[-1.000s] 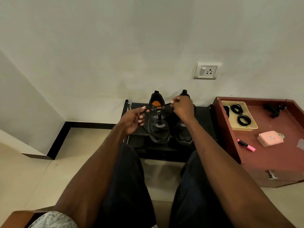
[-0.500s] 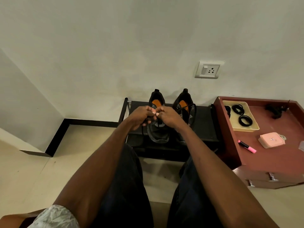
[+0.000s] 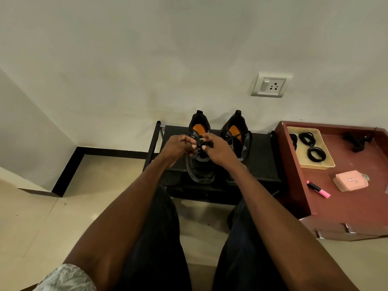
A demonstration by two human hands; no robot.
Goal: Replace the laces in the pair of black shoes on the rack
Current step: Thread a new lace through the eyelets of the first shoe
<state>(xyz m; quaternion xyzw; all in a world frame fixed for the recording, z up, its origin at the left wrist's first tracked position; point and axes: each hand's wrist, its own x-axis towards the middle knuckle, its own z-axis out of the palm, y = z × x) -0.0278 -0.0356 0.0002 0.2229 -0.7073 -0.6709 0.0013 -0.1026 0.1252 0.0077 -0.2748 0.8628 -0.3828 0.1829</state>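
Observation:
Two black shoes with orange insoles stand side by side on a low black rack (image 3: 262, 160) against the wall. Over the left shoe (image 3: 200, 172) both my hands meet. My left hand (image 3: 178, 147) pinches a black lace (image 3: 199, 143) at the shoe's tongue, and my right hand (image 3: 217, 149) pinches the same lace from the other side. The right shoe (image 3: 236, 131) stands free, with a loose black lace looped across its opening. The lace ends between my fingers are hidden.
To the right of the rack stands a reddish-brown cabinet top (image 3: 346, 202) with a beige tray (image 3: 315, 164) holding coiled black laces, a pink marker (image 3: 318, 191), a pink case (image 3: 351, 181) and a dark object (image 3: 357, 140). A wall socket (image 3: 270, 85) is above. My knees are below.
A second ago my hands were apart, stretching a lace across both shoes. They have since come together over the left shoe and stay there, working the lace at its tongue.

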